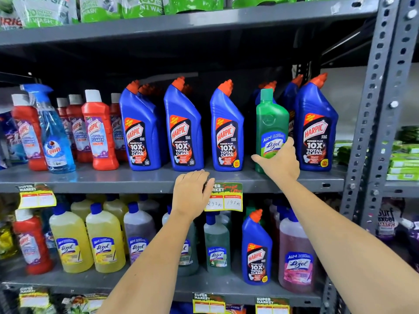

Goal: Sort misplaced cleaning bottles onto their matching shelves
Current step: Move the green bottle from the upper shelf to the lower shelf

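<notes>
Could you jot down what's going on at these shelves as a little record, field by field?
setting: grey metal shop shelf stocked with cleaning bottles
right hand: wrapped around the lower part of a green Lizol bottle, which stands among blue Harpic bottles
left hand: resting flat on the middle shelf's front edge, holding nothing
lower shelf: yellow Lizol bottles, with one blue Harpic bottle among the Lizol
other strays: Colin spray bottle among red Harpic bathroom cleaners
price tag: hangs beside the left hand
</notes>
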A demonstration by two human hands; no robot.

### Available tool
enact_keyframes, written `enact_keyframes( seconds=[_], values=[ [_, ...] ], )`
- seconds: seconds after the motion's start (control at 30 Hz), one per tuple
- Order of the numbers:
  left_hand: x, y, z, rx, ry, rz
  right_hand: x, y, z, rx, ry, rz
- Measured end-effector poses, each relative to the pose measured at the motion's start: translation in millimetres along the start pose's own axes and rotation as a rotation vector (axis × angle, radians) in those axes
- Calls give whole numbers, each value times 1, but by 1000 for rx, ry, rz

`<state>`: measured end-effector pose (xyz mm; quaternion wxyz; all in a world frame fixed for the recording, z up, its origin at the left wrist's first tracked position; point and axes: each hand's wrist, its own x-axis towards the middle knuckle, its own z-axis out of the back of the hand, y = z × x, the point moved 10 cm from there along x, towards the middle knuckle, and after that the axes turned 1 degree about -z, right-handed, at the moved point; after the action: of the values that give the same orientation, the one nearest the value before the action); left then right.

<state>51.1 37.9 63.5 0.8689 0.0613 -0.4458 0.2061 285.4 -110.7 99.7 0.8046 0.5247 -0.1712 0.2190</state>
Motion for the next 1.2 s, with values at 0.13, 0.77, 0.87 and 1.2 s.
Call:
enact_keyframes(
  seconds=[0.13, 0.77, 0.87, 1.2],
  values=[
    [-1, -1, 2, -3, -39, -6, -9, 0, 18, -12, -5, 29],
    [-163, 36, -68, -53, 130, -7, -189, -92, 9, 399, 14, 9],
    [-230, 50, -119, 10, 430, -31, -227, -120, -38, 326, 84, -83],
    [-329, 82, -194, 56, 978, -70, -277, -178, -162, 115, 305, -313]
  ],
)
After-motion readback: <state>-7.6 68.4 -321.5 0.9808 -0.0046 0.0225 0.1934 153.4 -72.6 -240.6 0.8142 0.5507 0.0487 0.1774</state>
